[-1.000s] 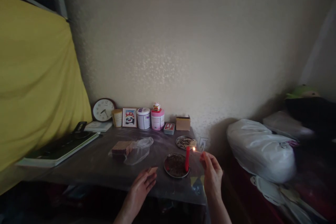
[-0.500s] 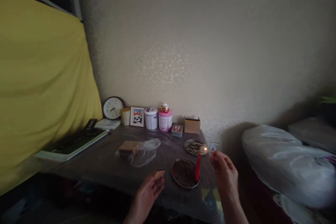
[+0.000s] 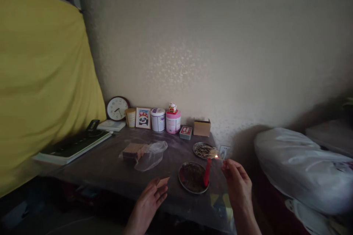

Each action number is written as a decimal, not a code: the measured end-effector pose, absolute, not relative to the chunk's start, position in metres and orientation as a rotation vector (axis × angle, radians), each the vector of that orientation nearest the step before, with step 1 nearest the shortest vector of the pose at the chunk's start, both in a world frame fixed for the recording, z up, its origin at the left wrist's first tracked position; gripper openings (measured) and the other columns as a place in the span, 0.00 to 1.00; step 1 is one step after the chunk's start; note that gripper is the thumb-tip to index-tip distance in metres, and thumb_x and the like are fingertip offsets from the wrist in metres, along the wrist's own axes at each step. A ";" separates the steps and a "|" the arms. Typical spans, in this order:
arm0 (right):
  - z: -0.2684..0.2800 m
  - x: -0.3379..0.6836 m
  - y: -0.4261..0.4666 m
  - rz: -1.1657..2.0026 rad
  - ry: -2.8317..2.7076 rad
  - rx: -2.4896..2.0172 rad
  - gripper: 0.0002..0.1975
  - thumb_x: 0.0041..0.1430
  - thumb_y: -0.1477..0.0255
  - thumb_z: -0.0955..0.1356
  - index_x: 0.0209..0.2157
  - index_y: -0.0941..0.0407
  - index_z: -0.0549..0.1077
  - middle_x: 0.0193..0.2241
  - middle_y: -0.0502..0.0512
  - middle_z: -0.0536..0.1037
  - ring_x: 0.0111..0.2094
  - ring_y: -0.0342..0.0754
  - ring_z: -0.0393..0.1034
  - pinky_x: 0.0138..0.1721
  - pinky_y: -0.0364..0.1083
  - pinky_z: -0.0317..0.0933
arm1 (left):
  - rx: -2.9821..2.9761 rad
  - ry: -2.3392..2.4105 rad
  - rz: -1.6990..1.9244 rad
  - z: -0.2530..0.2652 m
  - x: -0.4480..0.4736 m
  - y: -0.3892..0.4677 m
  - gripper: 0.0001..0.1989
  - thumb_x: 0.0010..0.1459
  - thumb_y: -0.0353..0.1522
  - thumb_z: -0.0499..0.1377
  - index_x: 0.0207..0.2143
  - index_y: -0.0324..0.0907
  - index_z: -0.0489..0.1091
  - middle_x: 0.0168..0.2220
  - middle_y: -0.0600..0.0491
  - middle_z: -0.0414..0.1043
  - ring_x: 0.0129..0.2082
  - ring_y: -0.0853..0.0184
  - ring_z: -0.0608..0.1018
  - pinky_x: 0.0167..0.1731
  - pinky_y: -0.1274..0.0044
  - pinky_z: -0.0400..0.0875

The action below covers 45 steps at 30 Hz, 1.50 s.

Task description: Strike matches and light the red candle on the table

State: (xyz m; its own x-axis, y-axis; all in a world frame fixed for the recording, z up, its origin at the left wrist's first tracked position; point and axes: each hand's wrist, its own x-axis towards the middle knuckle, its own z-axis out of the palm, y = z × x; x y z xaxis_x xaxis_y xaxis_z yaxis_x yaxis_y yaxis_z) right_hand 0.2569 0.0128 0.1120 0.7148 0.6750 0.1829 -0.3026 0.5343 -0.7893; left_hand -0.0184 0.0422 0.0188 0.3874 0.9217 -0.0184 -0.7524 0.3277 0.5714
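Observation:
My right hand [image 3: 237,178] pinches a burning match [image 3: 218,158], its small flame pointing left. Just left of the flame is the top of a red candle [image 3: 207,173], which stands upright at the right side of a round metal plate [image 3: 180,181] with a dark, stained surface. Between the thumb and fingers of my left hand [image 3: 150,200] is a small brown matchbox [image 3: 163,181], held in front of the table edge, left of the plate. Behind the candle, a second metal plate [image 3: 194,150] bears many loose matches [image 3: 208,152].
Wrapped brown boxes [image 3: 134,152] and a clear plastic bag [image 3: 153,157] lie mid-table. Along the wall stand a clock [image 3: 118,108], a panda picture [image 3: 143,118], two tins [image 3: 158,120], a card box [image 3: 185,132] and an open carton [image 3: 202,127]. White bags [image 3: 300,169] bulge at right.
The match flame has come closer to the candle's top. My left hand with the matchbox has shifted slightly left. The view has tilted down a little.

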 end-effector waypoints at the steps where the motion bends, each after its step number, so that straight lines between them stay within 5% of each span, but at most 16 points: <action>1: 0.112 0.256 0.012 0.614 -0.512 -0.814 0.13 0.35 0.67 0.77 0.22 0.57 0.73 0.20 0.45 0.74 0.21 0.39 0.67 0.23 0.38 0.64 | 0.522 0.382 1.126 0.019 -0.019 0.042 0.10 0.55 0.32 0.56 0.38 0.45 0.75 0.38 0.48 0.79 0.43 0.61 0.76 0.49 0.67 0.63; 29: 0.111 0.257 0.001 0.670 -0.544 -0.821 0.12 0.34 0.71 0.77 0.23 0.57 0.74 0.23 0.45 0.75 0.25 0.39 0.68 0.30 0.38 0.66 | 0.511 0.453 1.138 0.025 -0.023 0.035 0.10 0.51 0.32 0.59 0.37 0.44 0.76 0.39 0.49 0.79 0.43 0.59 0.76 0.50 0.66 0.62; 45: 0.106 0.263 -0.002 0.531 -0.711 -1.064 0.13 0.43 0.63 0.74 0.26 0.58 0.74 0.23 0.47 0.71 0.26 0.41 0.63 0.29 0.39 0.60 | 0.518 0.463 1.134 0.031 -0.022 0.033 0.10 0.54 0.33 0.56 0.38 0.44 0.75 0.39 0.46 0.78 0.43 0.60 0.75 0.51 0.65 0.60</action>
State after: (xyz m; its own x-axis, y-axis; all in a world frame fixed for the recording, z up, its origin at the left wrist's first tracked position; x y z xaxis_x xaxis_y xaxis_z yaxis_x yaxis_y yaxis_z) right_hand 0.2631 -0.0016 0.1064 0.6656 0.6979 0.2643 -0.0548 0.3989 -0.9153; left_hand -0.0222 0.0329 0.0307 0.3539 0.9314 -0.0850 -0.7248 0.3306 0.6044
